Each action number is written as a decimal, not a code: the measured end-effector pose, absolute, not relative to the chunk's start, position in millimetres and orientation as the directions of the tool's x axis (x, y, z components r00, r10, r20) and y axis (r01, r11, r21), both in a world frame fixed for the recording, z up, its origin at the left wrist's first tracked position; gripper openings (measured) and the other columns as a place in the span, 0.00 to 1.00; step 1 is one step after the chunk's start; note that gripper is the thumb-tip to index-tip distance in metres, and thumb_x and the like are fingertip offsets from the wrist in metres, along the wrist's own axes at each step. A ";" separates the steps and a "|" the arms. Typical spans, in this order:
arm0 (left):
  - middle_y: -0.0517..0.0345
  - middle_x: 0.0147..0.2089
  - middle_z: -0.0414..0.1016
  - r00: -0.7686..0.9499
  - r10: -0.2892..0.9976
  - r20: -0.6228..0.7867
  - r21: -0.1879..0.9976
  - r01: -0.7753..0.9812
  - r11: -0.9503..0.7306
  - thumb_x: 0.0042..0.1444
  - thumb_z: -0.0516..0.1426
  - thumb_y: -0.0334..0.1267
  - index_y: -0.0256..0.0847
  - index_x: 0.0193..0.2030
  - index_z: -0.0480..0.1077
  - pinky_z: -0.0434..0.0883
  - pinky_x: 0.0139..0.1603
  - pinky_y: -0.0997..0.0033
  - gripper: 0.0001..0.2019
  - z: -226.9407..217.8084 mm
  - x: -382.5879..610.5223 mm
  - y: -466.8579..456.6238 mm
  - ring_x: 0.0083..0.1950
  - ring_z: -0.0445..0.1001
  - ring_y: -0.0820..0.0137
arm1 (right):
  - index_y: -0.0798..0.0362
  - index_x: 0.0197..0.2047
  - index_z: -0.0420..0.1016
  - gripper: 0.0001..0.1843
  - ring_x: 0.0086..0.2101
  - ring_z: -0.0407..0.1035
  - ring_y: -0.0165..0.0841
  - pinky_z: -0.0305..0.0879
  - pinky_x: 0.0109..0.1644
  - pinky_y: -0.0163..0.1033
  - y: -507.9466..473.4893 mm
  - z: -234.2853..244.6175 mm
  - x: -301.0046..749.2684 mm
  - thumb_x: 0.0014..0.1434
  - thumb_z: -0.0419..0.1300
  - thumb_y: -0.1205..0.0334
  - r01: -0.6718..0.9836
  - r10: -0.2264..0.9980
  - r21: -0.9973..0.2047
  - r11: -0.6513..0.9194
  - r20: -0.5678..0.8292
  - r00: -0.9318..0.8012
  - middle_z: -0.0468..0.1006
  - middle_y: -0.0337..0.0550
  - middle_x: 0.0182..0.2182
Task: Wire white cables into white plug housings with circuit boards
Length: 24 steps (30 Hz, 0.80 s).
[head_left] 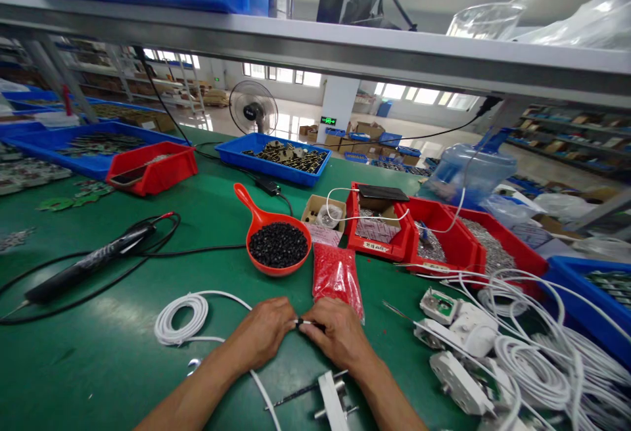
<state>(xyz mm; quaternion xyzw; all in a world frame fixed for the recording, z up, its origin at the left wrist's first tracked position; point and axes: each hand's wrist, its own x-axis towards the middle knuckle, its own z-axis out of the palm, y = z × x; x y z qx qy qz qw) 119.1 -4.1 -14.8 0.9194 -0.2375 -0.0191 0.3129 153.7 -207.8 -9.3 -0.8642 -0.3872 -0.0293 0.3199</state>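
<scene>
My left hand (269, 331) and my right hand (340, 331) meet low over the green bench. Both are closed, with fingertips pinching a thin white cable end (306, 322). A small black piece sits around it between the fingers; the rest is hidden. A coiled white cable (181, 319) lies left of my left hand, and its lengths run toward and under my left wrist. Just beyond my hands are an orange scoop (246, 204) full of small black parts and a bag of red parts (338, 273). A white fixture with metal rods (331, 399) lies between my forearms.
A black electric screwdriver (91, 263) with a looping cord lies left. Red bins (379, 247) stand behind at right. White device housings (461, 378) and tangled white cables (537, 352) cover the right side. A metal shelf (315, 40) crosses overhead, and a blue tray (276, 168) sits at the back.
</scene>
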 end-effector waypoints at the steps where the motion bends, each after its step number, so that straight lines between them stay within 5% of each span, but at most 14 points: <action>1: 0.55 0.37 0.69 0.883 -0.454 0.119 0.577 -0.434 -0.692 0.66 0.47 0.34 0.38 0.38 0.69 0.63 0.44 0.71 0.11 -16.8 118.8 -5.2 0.41 0.68 0.69 | 0.51 0.36 0.77 0.06 0.33 0.68 0.34 0.56 0.38 0.37 -206.6 -9.8 153.4 0.62 0.61 0.59 0.692 0.657 -0.517 -0.504 0.291 0.696 0.75 0.40 0.29; 5: 0.55 0.37 0.69 0.882 -0.454 0.129 0.546 -0.445 -0.710 0.67 0.45 0.34 0.39 0.38 0.69 0.63 0.44 0.71 0.12 -19.6 119.4 -6.2 0.41 0.68 0.69 | 0.49 0.37 0.78 0.06 0.34 0.69 0.33 0.57 0.39 0.37 -205.3 -9.9 153.0 0.62 0.61 0.59 0.672 0.646 -0.507 -0.540 0.262 0.717 0.76 0.39 0.30; 11: 0.57 0.38 0.69 0.916 -0.383 0.121 0.422 -0.396 -0.815 0.63 0.50 0.36 0.42 0.40 0.70 0.62 0.44 0.68 0.08 -3.7 120.4 -1.1 0.41 0.68 0.67 | 0.49 0.36 0.77 0.03 0.30 0.69 0.29 0.58 0.34 0.32 -236.0 15.5 158.2 0.58 0.64 0.60 0.467 0.508 -0.652 -0.597 0.144 0.849 0.77 0.35 0.30; 16: 0.57 0.40 0.73 0.941 -0.316 0.125 0.388 -0.339 -0.857 0.59 0.56 0.49 0.44 0.46 0.69 0.63 0.44 0.68 0.14 2.1 119.0 -5.0 0.43 0.71 0.65 | 0.51 0.28 0.73 0.10 0.27 0.67 0.31 0.54 0.31 0.34 -266.2 23.9 158.2 0.60 0.59 0.59 0.351 0.313 -0.455 -0.819 0.159 0.936 0.73 0.37 0.24; 19: 0.59 0.42 0.76 0.943 -0.305 0.135 0.397 -0.333 -0.855 0.64 0.50 0.51 0.48 0.51 0.68 0.64 0.43 0.70 0.15 -4.1 120.2 -7.9 0.43 0.74 0.65 | 0.49 0.33 0.75 0.03 0.31 0.69 0.33 0.56 0.34 0.35 -271.2 14.4 154.5 0.58 0.61 0.65 0.365 0.338 -0.397 -0.842 0.140 0.931 0.75 0.37 0.30; 24: 0.60 0.44 0.77 0.940 -0.290 0.178 0.388 -0.338 -0.858 0.67 0.46 0.49 0.53 0.57 0.65 0.67 0.40 0.72 0.17 -12.7 122.0 -7.3 0.40 0.76 0.67 | 0.44 0.42 0.76 0.09 0.37 0.72 0.34 0.60 0.37 0.35 -266.9 5.0 151.8 0.61 0.59 0.67 0.384 0.358 -0.350 -0.854 0.138 0.923 0.76 0.38 0.39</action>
